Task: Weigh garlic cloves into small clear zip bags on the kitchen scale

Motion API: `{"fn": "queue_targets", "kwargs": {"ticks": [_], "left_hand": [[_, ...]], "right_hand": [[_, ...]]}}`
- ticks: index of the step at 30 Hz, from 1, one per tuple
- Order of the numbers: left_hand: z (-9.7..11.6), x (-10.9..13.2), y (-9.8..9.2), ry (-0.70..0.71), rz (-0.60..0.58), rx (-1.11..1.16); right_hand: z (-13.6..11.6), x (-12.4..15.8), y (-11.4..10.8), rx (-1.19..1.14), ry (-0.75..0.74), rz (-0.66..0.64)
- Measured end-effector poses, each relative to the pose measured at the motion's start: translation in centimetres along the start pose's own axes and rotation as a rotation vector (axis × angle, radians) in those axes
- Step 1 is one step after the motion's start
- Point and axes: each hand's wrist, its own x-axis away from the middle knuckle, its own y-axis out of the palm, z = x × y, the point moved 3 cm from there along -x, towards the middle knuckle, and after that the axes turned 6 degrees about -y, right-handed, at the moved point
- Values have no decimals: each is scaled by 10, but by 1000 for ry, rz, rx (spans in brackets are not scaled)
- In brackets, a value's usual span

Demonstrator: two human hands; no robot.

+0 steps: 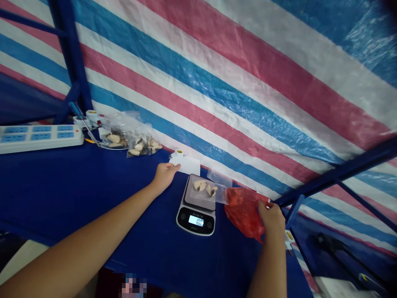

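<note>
A kitchen scale (196,225) with a lit display stands on the blue table. Lying on its plate is a clear plastic bag (221,194) with a few pale, dark-edged slices (200,185) that look like mushroom. My left hand (165,177), behind and left of the scale, has thumb and fingers closed on the left edge of a white card (190,165). On the right, my right hand (272,215) grips the upper right part of a crumpled red plastic bag (243,209); its fingertips are partly hidden.
Several clear bags of similar slices (139,145) lie at the back left, near a screwdriver (76,109) and a white power strip (41,138). Another clear bag (219,178) lies behind the scale. Striped sheeting (198,82) and a blue frame (341,171) close off the back.
</note>
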Motion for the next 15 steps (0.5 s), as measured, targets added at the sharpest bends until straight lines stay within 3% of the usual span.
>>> {"fn": "queue_targets", "kwargs": {"ticks": [9,12,15], "left_hand": [[6,3,1,34,0,-43],[7,3,1,44,-6,-65],[6,2,0,54,-8,-88]], "right_hand": [[-26,16,-18,0,-112,191],[-30,17,-23,-394,-19,267],[-32,16,-18,-827,98,234]]}}
